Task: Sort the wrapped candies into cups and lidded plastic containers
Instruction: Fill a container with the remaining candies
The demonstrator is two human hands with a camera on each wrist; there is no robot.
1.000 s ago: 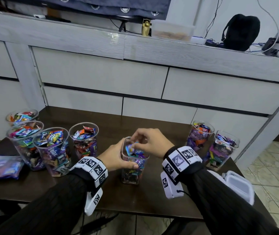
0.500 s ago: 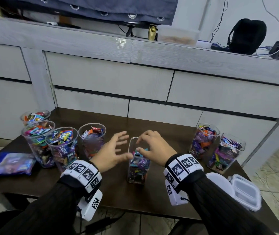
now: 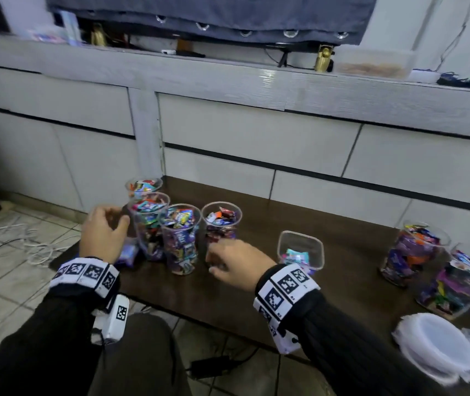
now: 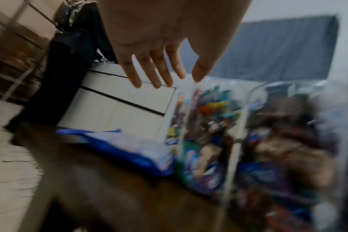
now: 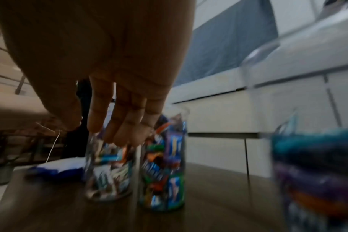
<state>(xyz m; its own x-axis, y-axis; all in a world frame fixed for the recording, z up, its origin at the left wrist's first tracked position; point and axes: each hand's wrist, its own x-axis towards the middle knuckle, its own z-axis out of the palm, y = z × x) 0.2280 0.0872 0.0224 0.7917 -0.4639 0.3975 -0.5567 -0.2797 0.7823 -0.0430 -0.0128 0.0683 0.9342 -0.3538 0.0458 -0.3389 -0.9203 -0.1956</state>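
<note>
Here I see both hands empty, fingers loose. My left hand (image 3: 102,235) hovers just left of the candy-filled cups (image 3: 181,238); my right hand (image 3: 235,264) hangs just before them, the square container (image 3: 301,250) just to its right.

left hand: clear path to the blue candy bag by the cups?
Probably yes. The left hand hovers open just above the blue candy bag, which lies flat left of the cups; nothing sits between them.

Wrist views blurred; lids (image 3: 439,342) cut off at btm-right edge.
</note>
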